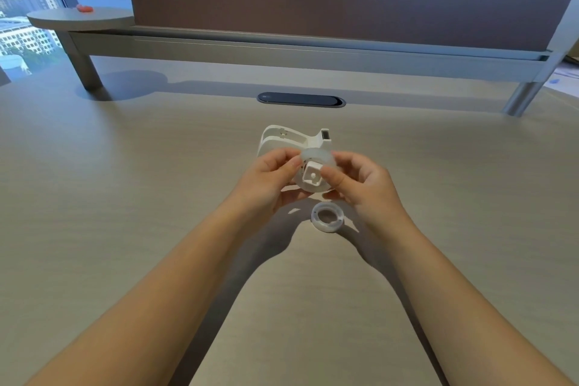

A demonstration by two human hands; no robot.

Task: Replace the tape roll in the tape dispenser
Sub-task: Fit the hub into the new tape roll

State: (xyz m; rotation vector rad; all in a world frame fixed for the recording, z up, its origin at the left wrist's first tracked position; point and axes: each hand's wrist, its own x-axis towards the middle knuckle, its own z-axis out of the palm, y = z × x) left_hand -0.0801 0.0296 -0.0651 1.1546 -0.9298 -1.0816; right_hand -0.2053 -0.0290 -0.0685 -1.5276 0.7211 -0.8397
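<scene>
A white tape dispenser [283, 138] lies on the wooden desk, just beyond my hands, its roll bay facing up with nothing in it. Both hands hold a clear tape roll [318, 157] with a white square-faced hub [312, 174] set in its middle, raised above the desk. My left hand [272, 178] pinches the roll's left side. My right hand [360, 182] grips the right side, thumb on the hub. A second whitish tape ring [327, 217] lies flat on the desk below my right hand.
A dark oval cable grommet [301, 100] is set in the desk [125, 182] behind the dispenser. A partition screen on metal legs [521, 97] runs across the back. A small round shelf [80, 17] at the left carries a red object.
</scene>
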